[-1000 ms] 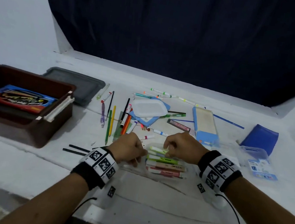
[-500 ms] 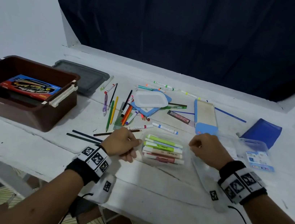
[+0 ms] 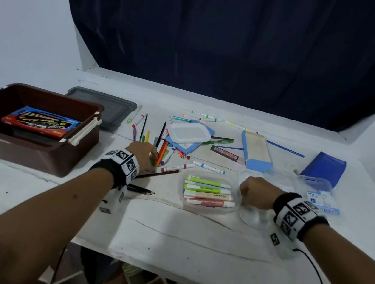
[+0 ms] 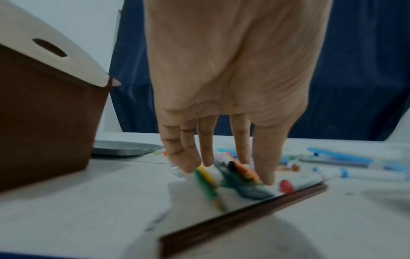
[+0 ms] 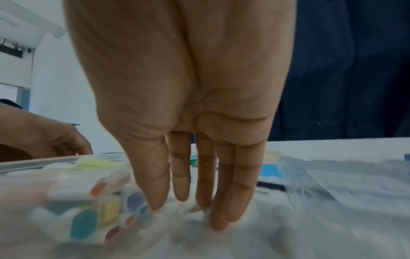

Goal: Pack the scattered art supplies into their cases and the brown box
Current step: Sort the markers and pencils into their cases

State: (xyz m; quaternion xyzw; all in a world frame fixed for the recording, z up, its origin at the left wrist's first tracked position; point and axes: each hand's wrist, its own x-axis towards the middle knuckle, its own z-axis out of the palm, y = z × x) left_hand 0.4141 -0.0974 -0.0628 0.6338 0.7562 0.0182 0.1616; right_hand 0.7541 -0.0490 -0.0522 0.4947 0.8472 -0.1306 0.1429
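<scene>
The left hand (image 4: 221, 87), fingers straight, is reaching for the pens (image 3: 164, 152): light and rolling, best pinched mid-barrel. The right hand (image 5: 188, 105), fingers straight too, is pressing the thin, slippery lid (image 3: 253, 213).

A white desk (image 3: 192, 234) carries the lot. At its left stands a brown box (image 3: 35, 152), with a grey lid (image 3: 111, 109) lying flat just behind it. Loose markers and pencils (image 3: 164, 148) are scattered across the middle, around a white tray (image 3: 189, 133). Nearer the front edge sits a clear case (image 3: 208, 191) of highlighters, a clear lid (image 3: 255, 218) just to its right. A light-blue case (image 3: 256, 151) and a dark-blue pouch (image 3: 325, 166) lie towards the right
</scene>
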